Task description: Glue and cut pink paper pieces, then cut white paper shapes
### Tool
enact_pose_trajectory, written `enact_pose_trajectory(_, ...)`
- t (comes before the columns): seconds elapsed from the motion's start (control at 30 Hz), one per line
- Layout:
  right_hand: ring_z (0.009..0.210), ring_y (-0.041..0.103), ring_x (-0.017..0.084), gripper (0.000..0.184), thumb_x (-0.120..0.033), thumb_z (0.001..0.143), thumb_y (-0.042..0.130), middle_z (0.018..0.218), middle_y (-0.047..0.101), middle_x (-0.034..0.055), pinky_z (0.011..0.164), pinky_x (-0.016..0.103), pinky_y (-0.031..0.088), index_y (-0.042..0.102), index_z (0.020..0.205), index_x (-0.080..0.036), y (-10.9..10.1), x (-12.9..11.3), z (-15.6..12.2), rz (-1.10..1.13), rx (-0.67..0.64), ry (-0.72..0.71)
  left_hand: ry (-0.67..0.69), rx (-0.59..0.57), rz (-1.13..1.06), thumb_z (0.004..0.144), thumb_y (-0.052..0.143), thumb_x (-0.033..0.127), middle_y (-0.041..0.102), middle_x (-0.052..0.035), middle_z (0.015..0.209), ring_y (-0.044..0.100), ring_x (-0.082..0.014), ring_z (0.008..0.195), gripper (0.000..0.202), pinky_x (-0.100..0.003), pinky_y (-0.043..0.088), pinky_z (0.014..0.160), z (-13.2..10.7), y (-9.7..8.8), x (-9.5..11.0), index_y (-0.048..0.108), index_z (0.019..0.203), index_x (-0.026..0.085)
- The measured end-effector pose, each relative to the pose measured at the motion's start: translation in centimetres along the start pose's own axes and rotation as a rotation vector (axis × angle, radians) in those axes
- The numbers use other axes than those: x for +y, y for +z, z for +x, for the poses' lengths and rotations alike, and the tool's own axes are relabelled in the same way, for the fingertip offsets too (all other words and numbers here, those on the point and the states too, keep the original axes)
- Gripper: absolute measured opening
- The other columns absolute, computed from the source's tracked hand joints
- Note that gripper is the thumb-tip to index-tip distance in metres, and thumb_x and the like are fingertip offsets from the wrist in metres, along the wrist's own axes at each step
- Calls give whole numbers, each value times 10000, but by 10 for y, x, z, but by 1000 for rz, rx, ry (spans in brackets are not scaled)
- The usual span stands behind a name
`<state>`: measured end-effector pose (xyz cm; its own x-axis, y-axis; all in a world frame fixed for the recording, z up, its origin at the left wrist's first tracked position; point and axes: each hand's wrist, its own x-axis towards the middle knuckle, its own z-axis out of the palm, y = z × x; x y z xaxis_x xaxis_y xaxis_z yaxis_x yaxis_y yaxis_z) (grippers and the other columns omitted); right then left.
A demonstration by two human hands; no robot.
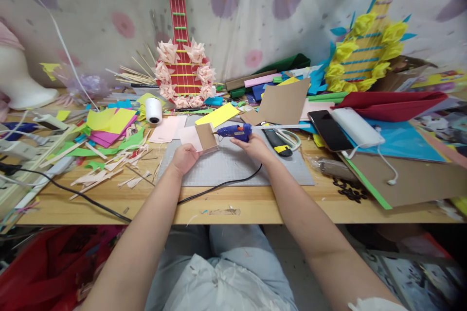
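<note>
My left hand (185,158) is closed on a small cardboard box (207,137), with a pale pink paper (191,139) along its left part. In my right hand (253,146) is a blue glue gun (235,131), its nozzle pointing left at the box's upper right edge. Whether the nozzle touches the cardboard I cannot tell. A long whitish glue stick (284,127) sticks out behind the glue gun. Below both hands lies a grey cutting mat (233,167). Just right of my right hand are a black and yellow utility knife (279,143) and white-handled scissors (295,140).
A black cord (219,184) runs across the mat's front edge. Paper scraps (105,170) and power strips (22,155) cover the left side. A red paper guitar (182,75) and a yellow one (365,53) stand behind. A phone (328,129) and white power bank (357,126) lie right.
</note>
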<state>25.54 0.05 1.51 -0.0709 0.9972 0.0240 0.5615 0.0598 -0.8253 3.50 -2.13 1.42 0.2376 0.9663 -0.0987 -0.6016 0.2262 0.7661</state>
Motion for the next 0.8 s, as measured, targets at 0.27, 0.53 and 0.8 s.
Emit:
enact_pose_trajectory(0.27, 638, 556, 181, 470, -620, 645, 588, 604, 575, 28, 606, 289, 415, 658, 767, -172, -5, -1, -6, -77, -53, -28, 27, 17, -31, 526, 400, 39, 629, -108, 1135, 536, -261, 1121, 711, -460, 415, 965, 2, -5, 0, 499, 1228, 92)
enact_pose_trajectory(0.53, 642, 534, 170, 407, -572, 663, 595, 552, 520, 8, 633, 281, 403, 655, 752, -180, -9, -1, -8, -116, -76, -38, 56, 81, -83, 528, 389, 29, 664, -80, 1062, 584, -237, 1050, 698, -431, 452, 923, 3, -7, 2, 518, 1209, 116)
enact_pose_trajectory(0.8, 645, 535, 160, 423, -567, 668, 597, 589, 556, 4, 637, 272, 401, 673, 837, -186, -8, -5, -10, -116, -103, -51, 85, 91, -115, 522, 392, 11, 651, -91, 1092, 575, -241, 1065, 727, -450, 425, 960, 3, -6, 1, 490, 1237, 98)
